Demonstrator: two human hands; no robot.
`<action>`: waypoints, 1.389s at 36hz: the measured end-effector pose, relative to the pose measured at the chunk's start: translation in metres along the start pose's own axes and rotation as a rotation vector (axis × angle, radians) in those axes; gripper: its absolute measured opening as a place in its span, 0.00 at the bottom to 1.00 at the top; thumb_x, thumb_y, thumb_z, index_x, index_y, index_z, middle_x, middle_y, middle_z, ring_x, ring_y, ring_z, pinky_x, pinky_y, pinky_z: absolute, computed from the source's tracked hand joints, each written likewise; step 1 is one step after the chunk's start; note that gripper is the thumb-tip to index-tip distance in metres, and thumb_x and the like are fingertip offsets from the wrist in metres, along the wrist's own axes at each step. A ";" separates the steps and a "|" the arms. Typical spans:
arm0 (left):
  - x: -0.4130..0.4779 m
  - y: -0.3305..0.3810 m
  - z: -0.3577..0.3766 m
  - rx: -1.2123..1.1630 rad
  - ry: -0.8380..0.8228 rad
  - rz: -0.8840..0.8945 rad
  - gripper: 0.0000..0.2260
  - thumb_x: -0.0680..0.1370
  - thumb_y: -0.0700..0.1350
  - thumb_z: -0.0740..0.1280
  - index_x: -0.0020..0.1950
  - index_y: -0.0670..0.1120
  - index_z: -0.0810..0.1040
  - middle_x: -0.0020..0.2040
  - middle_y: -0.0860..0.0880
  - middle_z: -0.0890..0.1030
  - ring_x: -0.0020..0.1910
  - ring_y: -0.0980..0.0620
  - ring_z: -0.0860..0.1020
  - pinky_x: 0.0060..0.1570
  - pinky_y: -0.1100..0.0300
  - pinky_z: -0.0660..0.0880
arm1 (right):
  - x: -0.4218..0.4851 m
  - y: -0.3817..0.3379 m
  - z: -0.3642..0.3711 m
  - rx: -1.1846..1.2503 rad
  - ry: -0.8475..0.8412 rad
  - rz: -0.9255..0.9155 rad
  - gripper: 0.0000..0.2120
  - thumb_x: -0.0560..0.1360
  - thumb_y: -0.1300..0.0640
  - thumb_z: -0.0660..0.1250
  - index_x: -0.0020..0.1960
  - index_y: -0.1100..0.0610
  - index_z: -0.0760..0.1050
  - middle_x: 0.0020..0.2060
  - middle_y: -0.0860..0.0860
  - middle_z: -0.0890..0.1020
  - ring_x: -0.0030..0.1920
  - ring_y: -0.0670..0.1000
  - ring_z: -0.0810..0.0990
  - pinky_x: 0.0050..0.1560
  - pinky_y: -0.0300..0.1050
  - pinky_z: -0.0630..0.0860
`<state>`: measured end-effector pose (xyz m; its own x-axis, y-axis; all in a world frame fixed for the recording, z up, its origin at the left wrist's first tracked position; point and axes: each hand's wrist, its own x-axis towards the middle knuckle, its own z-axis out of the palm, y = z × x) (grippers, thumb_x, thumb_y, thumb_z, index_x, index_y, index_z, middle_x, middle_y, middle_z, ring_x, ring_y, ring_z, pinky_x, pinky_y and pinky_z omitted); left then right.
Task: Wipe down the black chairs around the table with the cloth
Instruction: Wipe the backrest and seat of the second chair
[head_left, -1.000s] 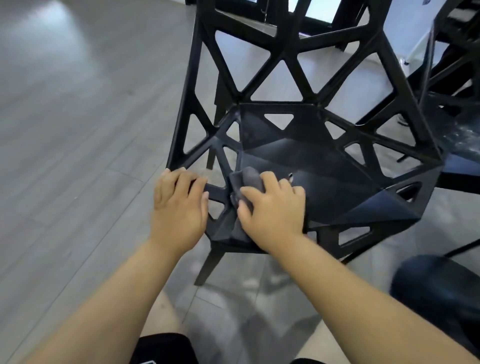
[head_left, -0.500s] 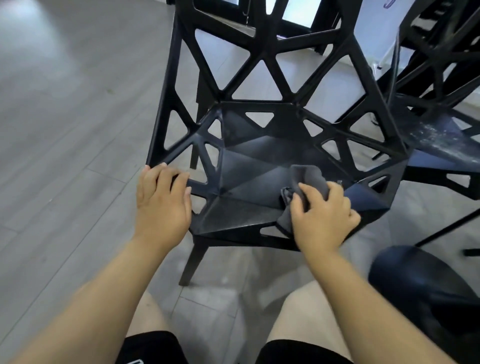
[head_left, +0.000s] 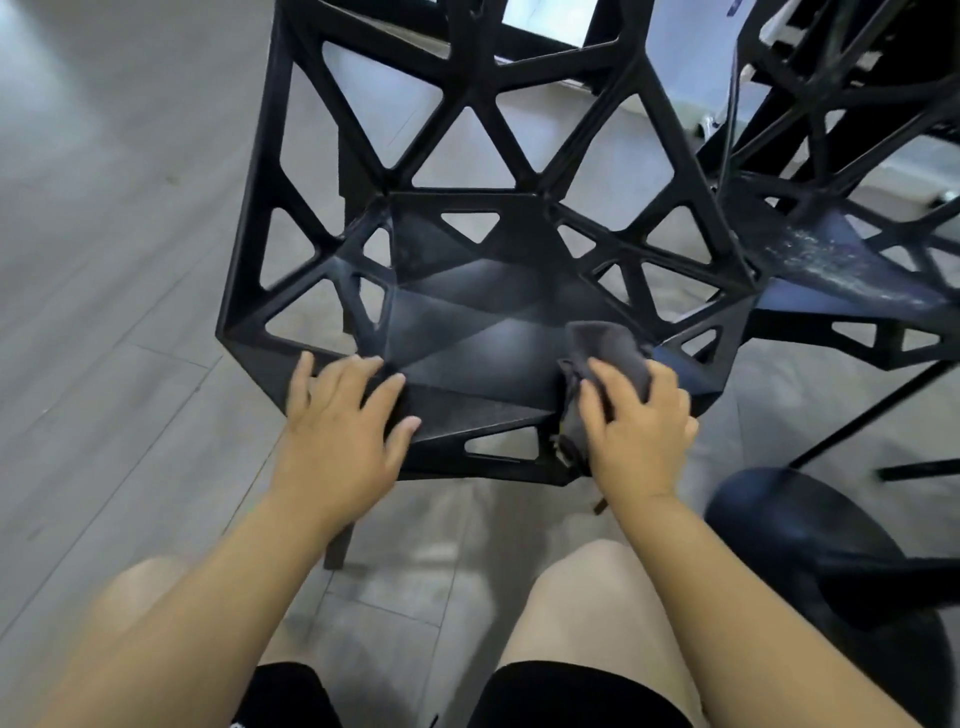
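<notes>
The black chair (head_left: 493, 322) stands right in front of the person on the grey plank floor (head_left: 104, 260). It is made of hard black bars with lots of triangle holes between them. Its seat is made of flat pieces that meet at slanted folds, and it looks dull.

One dark grey cloth (head_left: 610, 345) lies bunched up on the front right part of the seat. A bit of it hangs over the front edge. The right hand (head_left: 641, 423) sits on top of the cloth, fingers curled round it, holding it against the seat. The left hand (head_left: 340, 415) lies flat on the front left edge, fingers spread, holding nothing.

A second black chair (head_left: 852, 260), with pale dusty marks on its seat, stands just beside it on the right. One round dark seat (head_left: 810, 551) is near the right knee.
</notes>
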<state>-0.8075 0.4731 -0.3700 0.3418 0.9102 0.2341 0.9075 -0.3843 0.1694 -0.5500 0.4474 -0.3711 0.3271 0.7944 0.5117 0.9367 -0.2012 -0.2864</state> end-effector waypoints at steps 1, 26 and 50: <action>0.000 0.007 0.002 -0.017 -0.043 0.046 0.26 0.75 0.58 0.56 0.60 0.41 0.78 0.60 0.41 0.77 0.61 0.40 0.72 0.68 0.40 0.57 | 0.000 0.001 -0.001 0.008 -0.016 0.106 0.19 0.74 0.42 0.57 0.57 0.48 0.80 0.56 0.58 0.75 0.49 0.64 0.74 0.46 0.56 0.70; 0.009 0.046 -0.001 0.327 -0.354 0.235 0.44 0.56 0.53 0.78 0.68 0.36 0.70 0.65 0.37 0.72 0.61 0.30 0.71 0.55 0.34 0.71 | -0.007 0.022 -0.016 0.014 -0.093 0.011 0.13 0.72 0.47 0.66 0.54 0.49 0.81 0.53 0.56 0.76 0.47 0.62 0.74 0.45 0.54 0.72; -0.035 0.015 -0.038 0.223 -0.344 0.369 0.38 0.56 0.55 0.74 0.60 0.36 0.78 0.58 0.38 0.79 0.51 0.33 0.78 0.46 0.43 0.79 | -0.010 0.025 -0.046 -0.009 -0.266 -0.224 0.12 0.73 0.48 0.65 0.52 0.51 0.81 0.47 0.57 0.75 0.42 0.62 0.76 0.42 0.55 0.74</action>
<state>-0.8156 0.4294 -0.3399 0.6730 0.7337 -0.0930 0.7294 -0.6793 -0.0805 -0.5236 0.4081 -0.3459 0.0705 0.9407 0.3317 0.9831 -0.0093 -0.1828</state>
